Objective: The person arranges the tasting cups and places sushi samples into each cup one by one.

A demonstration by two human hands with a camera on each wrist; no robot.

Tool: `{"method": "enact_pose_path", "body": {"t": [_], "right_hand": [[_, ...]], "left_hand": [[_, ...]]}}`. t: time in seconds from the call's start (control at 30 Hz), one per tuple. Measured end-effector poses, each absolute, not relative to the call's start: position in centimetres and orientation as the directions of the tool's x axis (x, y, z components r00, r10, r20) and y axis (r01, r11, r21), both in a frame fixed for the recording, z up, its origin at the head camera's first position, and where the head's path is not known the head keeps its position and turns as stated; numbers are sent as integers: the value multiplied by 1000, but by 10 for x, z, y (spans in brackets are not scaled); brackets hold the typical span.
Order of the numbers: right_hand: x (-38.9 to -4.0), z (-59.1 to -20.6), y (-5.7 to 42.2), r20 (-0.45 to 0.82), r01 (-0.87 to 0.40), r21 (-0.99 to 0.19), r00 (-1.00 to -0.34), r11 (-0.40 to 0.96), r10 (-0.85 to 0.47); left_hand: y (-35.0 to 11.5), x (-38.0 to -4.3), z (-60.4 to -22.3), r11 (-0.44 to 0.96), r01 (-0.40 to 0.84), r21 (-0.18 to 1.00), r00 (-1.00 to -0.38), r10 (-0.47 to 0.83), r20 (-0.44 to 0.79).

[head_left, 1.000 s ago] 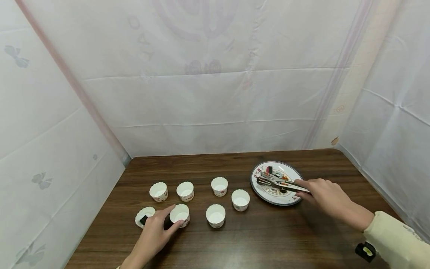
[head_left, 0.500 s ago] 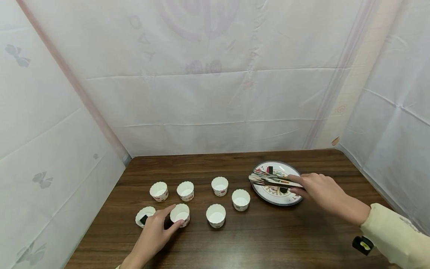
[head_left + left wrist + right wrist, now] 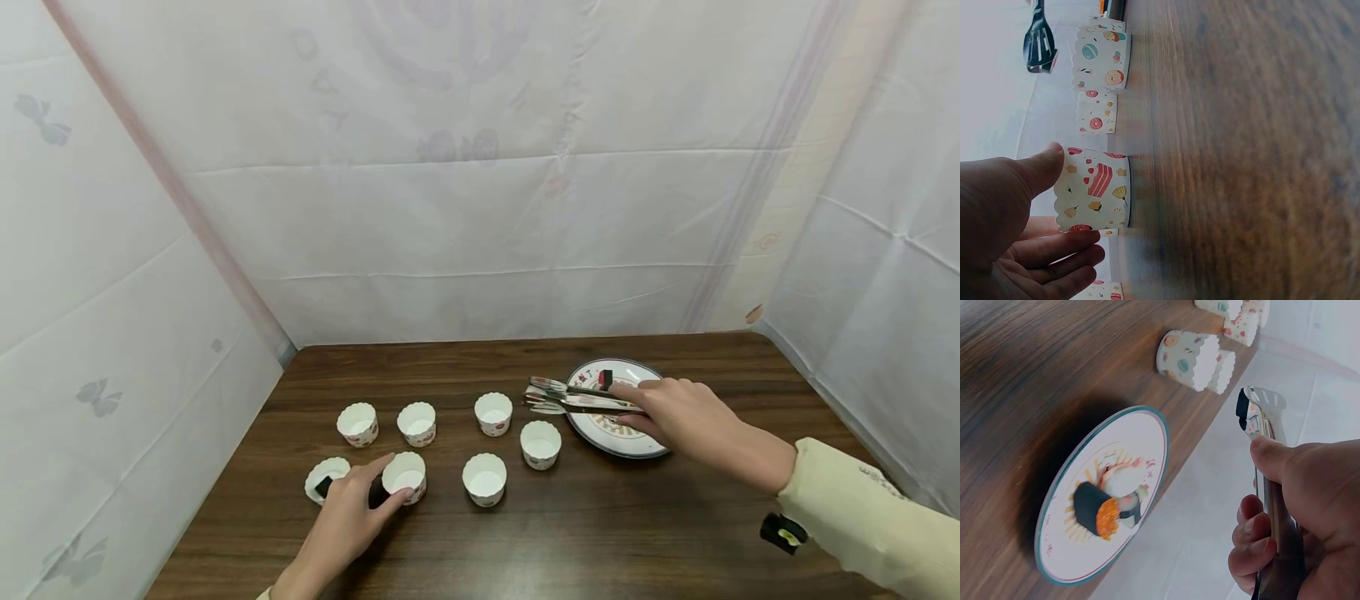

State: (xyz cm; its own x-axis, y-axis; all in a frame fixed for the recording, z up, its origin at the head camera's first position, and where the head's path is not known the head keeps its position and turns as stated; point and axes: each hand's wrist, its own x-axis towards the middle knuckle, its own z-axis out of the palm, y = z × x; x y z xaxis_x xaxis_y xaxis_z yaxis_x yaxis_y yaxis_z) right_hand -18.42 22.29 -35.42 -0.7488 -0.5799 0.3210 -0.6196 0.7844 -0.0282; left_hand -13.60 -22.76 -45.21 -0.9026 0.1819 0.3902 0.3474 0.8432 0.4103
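My left hand pinches a white scalloped paper baking cup between thumb and fingers, the cup upright on the table. To its left, partly covered by the hand, another baking cup holds a black sushi piece. My right hand grips metal serving tongs in front of the plate's left rim. Between the tong tips, a small sushi piece with black seaweed shows in the right wrist view. On the plate lie a seaweed roll topped with orange roe and other sushi pieces.
Several more white baking cups stand on the brown wooden table: two behind the left hand, others around the middle. A small black device sits at the right sleeve. White cloth hangs behind the table and at both sides.
My right hand has moved left with the tongs, whose tips went from over the plate to beyond its left rim, near the cups. The left hand stays on its cup.
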Motion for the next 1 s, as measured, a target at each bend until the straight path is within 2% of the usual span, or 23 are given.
{"method": "enact_pose_path", "body": {"t": [0.2, 0.6, 0.87, 1.0], "right_hand": [[-185, -351, 206, 304, -624, -30, -750, 781, -587], [-186, -347, 173, 311, -686, -9, -693, 728, -650], [-190, -350, 151, 301, -742, -4, -641, 671, -706], [-191, -354, 139, 319, -769, 36, -596, 638, -737]], "left_hand": [[-228, -137, -452, 840, 352, 413, -900, 184, 394], [-227, -137, -451, 840, 344, 420, -907, 180, 382], [-227, -136, -450, 841, 346, 416, -903, 178, 390], [-226, -136, -450, 841, 351, 411, -900, 181, 397]]}}
